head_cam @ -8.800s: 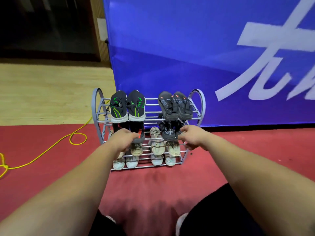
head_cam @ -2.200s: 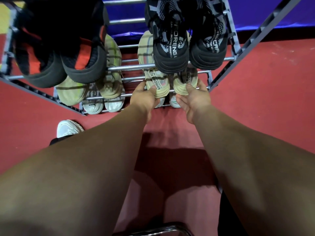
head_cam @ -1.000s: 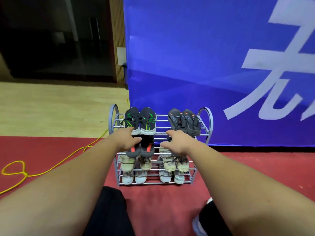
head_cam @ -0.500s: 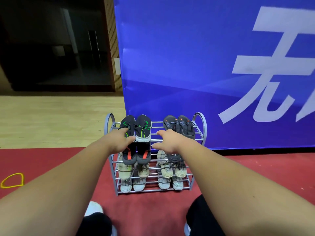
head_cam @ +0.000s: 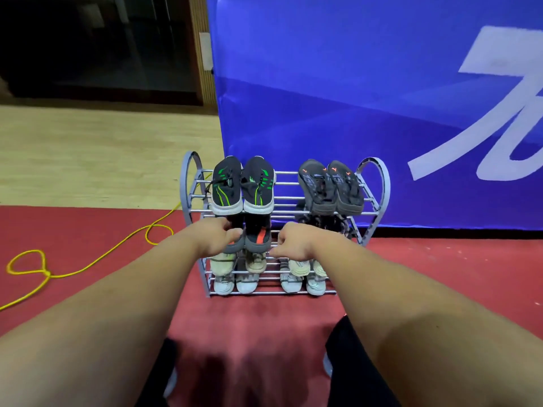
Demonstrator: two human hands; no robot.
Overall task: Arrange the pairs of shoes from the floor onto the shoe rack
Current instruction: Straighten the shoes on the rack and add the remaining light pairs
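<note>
A grey metal shoe rack (head_cam: 379, 183) stands on the red carpet (head_cam: 264, 318) against a blue banner. Its top tier holds a black-and-green pair (head_cam: 242, 186) and a grey pair with orange marks (head_cam: 330, 186). Below are a black-and-orange pair (head_cam: 258, 236), a dark patterned pair (head_cam: 338, 223), beige pairs (head_cam: 255, 261) and pale pairs (head_cam: 235, 284). My left hand (head_cam: 217, 236) is curled right at the heel of the left black-and-orange shoe; contact is unclear. Beside it, my right hand (head_cam: 296, 243) hangs loosely curled in front of the second tier, holding nothing.
A yellow cable (head_cam: 88, 267) loops over the carpet left of the rack. The blue banner (head_cam: 352, 98) rises directly behind the rack. Pale wooden floor (head_cam: 88, 157) and a dark doorway lie at the back left. My legs and feet show at the bottom edge.
Both hands have dropped from the top tier's front edge to the second tier. The view has shifted, so the rack sits further right and the yellow cable is back in sight.
</note>
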